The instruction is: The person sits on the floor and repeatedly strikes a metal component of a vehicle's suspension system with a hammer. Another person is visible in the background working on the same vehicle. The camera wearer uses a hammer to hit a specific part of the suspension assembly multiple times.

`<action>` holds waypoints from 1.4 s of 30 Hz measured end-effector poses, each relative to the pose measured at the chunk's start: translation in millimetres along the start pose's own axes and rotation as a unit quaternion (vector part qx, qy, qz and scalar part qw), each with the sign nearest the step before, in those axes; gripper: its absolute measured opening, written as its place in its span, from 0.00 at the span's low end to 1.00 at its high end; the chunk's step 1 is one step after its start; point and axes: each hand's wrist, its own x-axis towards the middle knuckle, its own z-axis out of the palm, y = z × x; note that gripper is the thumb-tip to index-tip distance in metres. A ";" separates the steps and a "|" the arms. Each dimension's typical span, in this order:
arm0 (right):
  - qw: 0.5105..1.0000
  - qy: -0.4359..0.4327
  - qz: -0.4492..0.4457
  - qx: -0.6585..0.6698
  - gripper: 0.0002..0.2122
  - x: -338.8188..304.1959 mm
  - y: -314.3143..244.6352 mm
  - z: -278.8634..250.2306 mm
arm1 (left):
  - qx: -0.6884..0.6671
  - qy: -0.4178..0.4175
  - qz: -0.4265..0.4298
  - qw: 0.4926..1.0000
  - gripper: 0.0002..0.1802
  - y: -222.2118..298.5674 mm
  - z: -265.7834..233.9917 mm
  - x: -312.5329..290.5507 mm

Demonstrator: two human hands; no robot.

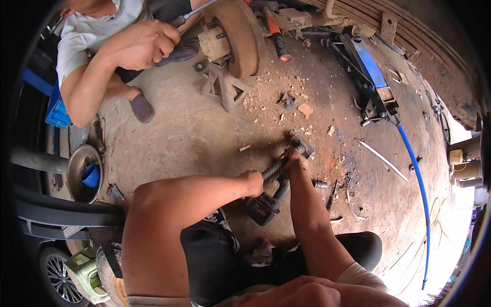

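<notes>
I hold a sledgehammer (274, 170) low over the floor, tilted up to the right. My left hand (251, 183) is wrapped round the rear of its dark ribbed handle. Closer to the blocky metal head, my right hand (293, 159) closes on the handle, its fingers partly hidden. Beneath the hammer, between my forearms, a dark cordless power tool (262, 209) rests on the floor, partly covered. Just right of my right forearm lies a small metal socket (320, 184).
A co-worker (138, 46) sits far left, a hand round a metal-shafted tool, beside a rusty brake drum (245, 38) and a metal stand (225, 89). At right is a floor jack (371, 64) with a blue handle. A metal bowl (70, 174) stands left; debris (305, 109) litters the floor.
</notes>
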 end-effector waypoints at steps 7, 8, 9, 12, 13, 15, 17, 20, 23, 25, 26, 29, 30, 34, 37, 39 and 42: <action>0.994 0.026 0.076 0.075 0.13 -17.9 -7.4 14.3 | -0.009 0.010 -0.001 1.000 0.14 -6.4 1.3 -1.4; 0.994 0.026 0.068 0.078 0.12 -17.0 -8.2 12.5 | -0.006 0.010 0.000 1.000 0.14 -5.8 2.3 0.1; 0.995 0.027 0.060 0.081 0.12 -11.6 -7.9 5.7 | -0.002 0.009 0.004 1.000 0.14 -3.2 2.9 1.6; 0.995 0.029 0.050 0.082 0.11 -9.6 -6.6 4.4 | 0.001 0.005 0.002 1.000 0.14 -2.4 3.8 2.8; 0.995 0.029 0.049 0.081 0.11 -11.3 -6.2 6.8 | -0.002 0.005 0.000 1.000 0.14 -3.1 3.7 2.8; 0.997 0.031 0.034 0.069 0.11 -10.0 -5.9 1.8 | -0.006 0.007 0.002 1.000 0.14 0.2 1.5 0.5; 0.997 0.043 0.039 0.058 0.11 -13.9 -7.5 6.5 | -0.004 0.009 0.001 1.000 0.14 -1.2 2.5 -0.2; 0.996 0.056 0.056 0.044 0.11 -31.6 -16.9 24.2 | -0.002 0.009 -0.002 1.000 0.14 -6.5 1.2 -0.9; 0.998 0.038 0.032 0.044 0.11 -11.0 -8.2 4.7 | 0.002 0.006 0.008 1.000 0.14 -0.9 1.9 1.5; 0.998 0.025 0.021 0.052 0.11 -0.9 -3.6 -5.4 | 0.000 0.007 0.010 1.000 0.14 1.8 2.5 2.0; 0.998 0.019 0.028 0.049 0.13 -2.7 -3.2 -2.3 | -0.003 0.009 0.005 1.000 0.14 0.4 2.3 1.5; 0.998 0.005 0.051 0.029 0.18 -9.1 -4.1 4.2 | -0.005 0.007 0.000 1.000 0.15 -2.9 0.7 -0.5; 0.998 0.001 0.062 0.017 0.18 -10.8 -5.6 6.4 | -0.004 0.006 0.000 1.000 0.15 -3.9 0.4 -0.9; 0.998 -0.004 0.061 -0.009 0.19 -11.3 -8.8 0.4 | -0.002 0.005 0.008 1.000 0.15 -1.8 2.4 1.4; 1.000 0.002 0.024 0.004 0.20 -13.9 -4.2 1.9 | 0.001 0.000 0.007 1.000 0.15 -2.8 3.0 3.2; 0.998 0.033 0.017 0.045 0.13 -15.7 -5.9 12.7 | -0.003 0.003 0.004 1.000 0.15 -5.1 2.6 2.6; 0.998 0.042 0.011 0.051 0.11 -6.0 -4.1 8.1 | -0.004 -0.001 0.010 1.000 0.15 -4.0 2.7 3.6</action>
